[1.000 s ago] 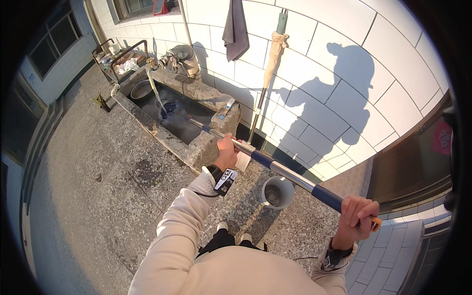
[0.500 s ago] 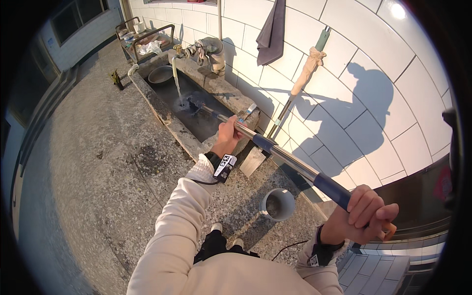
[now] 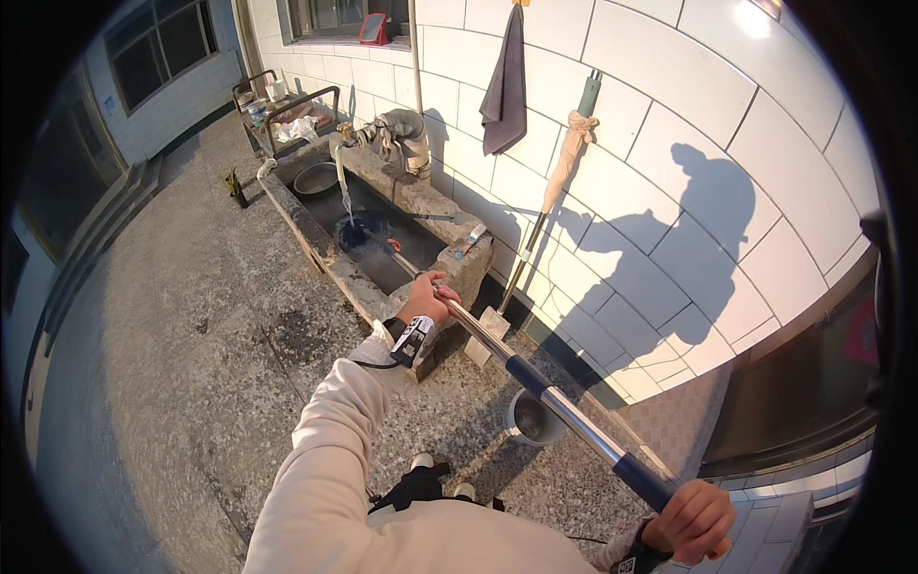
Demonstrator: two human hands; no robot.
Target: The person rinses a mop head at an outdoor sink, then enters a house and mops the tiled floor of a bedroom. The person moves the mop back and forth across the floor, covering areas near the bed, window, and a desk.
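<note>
A long mop (image 3: 590,430) with a metal pole and dark blue grips slants from my lower right into a stone trough (image 3: 295,227). My left hand (image 3: 427,298) is wrapped round the pole near the trough's front end. At the pole's upper end my right hand (image 3: 696,521) grips close to an orange tip. The dark blue mop head (image 3: 360,231) lies in the trough's water, with a small orange piece beside it. Water runs from a tap (image 3: 344,137) with a pale hose onto the head, which is partly under the surface.
A round metal basin (image 3: 316,179) sits at the trough's far end. A brush (image 3: 471,239) lies on its right rim. A grey bucket (image 3: 535,418) stands by my feet. A green-handled pole (image 3: 568,165) leans on the tiled wall, beside a hanging grey towel (image 3: 504,94).
My right hand and the pole's upper end have moved lower in the view. The mop head now shows as a broader dark blue mass, and its orange piece has come into sight.
</note>
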